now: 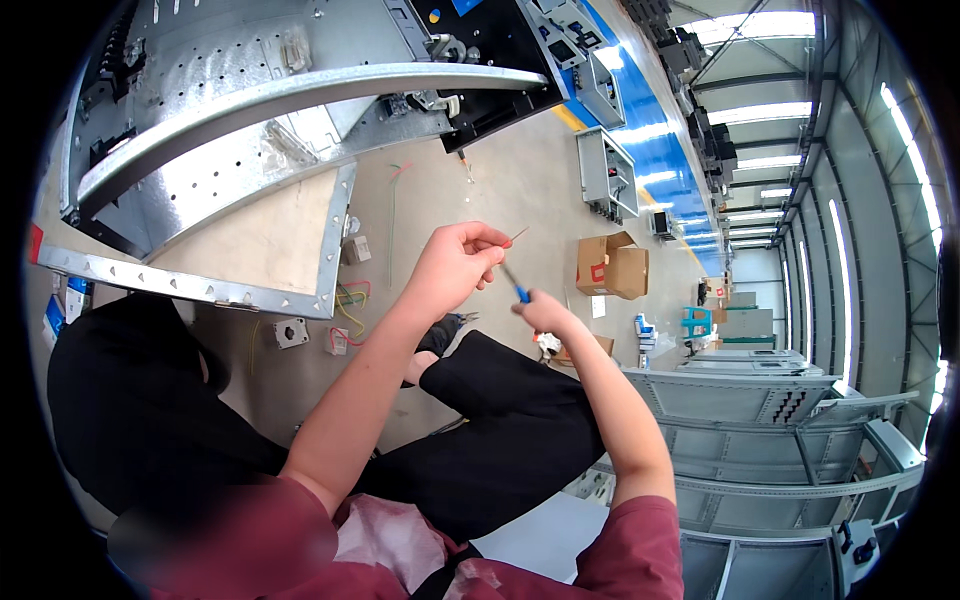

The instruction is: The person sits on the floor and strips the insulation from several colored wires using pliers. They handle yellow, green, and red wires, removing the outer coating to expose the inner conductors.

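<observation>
My left hand (458,265) is raised in front of me over the floor, thumb and forefinger pinched on a short, thin red wire (517,236). The wire's end sticks out past the fingertips, to the right. Just below and to the right, my right hand (545,312) is closed around a slim screwdriver-like tool (522,294) with a blue handle. Its narrow grey shaft points up and left toward my left fingertips. Whether the tip touches the wire or the fingers, I cannot tell.
A large metal cabinet frame (240,110) stands at the upper left, on a pale board. Loose coloured wires (352,300) and a small white square part (291,333) lie on the floor. An open cardboard box (612,266) and a grey enclosure (605,172) are further right; metal cabinets (760,430) stand lower right.
</observation>
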Demonstrator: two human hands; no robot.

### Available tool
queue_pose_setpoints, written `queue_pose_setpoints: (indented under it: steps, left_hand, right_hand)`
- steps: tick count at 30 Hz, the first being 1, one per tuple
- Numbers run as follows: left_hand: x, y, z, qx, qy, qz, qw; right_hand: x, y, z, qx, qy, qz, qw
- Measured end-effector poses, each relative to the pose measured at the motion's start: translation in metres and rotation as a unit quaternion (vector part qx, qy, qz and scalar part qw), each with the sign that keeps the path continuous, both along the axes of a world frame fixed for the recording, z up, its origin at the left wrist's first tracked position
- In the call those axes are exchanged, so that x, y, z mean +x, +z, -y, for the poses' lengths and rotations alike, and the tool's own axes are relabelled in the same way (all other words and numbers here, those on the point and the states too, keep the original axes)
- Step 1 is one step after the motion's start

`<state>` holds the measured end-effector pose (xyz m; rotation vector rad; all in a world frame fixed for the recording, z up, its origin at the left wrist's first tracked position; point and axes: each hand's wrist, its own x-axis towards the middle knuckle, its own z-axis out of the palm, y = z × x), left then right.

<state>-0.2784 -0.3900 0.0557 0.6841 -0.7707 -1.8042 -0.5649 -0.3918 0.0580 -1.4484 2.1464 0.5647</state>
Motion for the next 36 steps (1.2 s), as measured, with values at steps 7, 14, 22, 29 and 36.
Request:
queue_pose_setpoints:
  steps: [7, 14, 22, 29, 36]
  left_hand:
    - [-0.022, 0.001, -0.012, -0.03, 0.002, 0.049, 0.998]
    - [-0.025, 0.013, -0.03, -0.009, -0.009, 0.134, 0.991]
    - [-0.022, -0.009, -0.005, -0.052, 0.044, 0.184, 0.981]
    - [-0.019, 0.004, 0.014, 0.002, -0.028, 0.072, 0.997]
    - [-0.007, -0.024, 0.016, 0.114, -0.062, -0.05, 0.99]
  right_hand:
    - [-0.011, -0.173, -0.026, 0.208, 0.268, -0.041, 0.94]
    - [0.044, -0.314, -0.055, 0.041, 0.248, 0.011, 0.968]
    - [0.095, -0.358, -0.059, -0.155, -0.056, -0.03, 0.986]
    - [-0.097, -0.367, -0.043, -0.103, -0.508, 0.039, 0.854]
    - [-0.031, -0.402, -0.027, -0.152, -0.501, -0.04, 0.851]
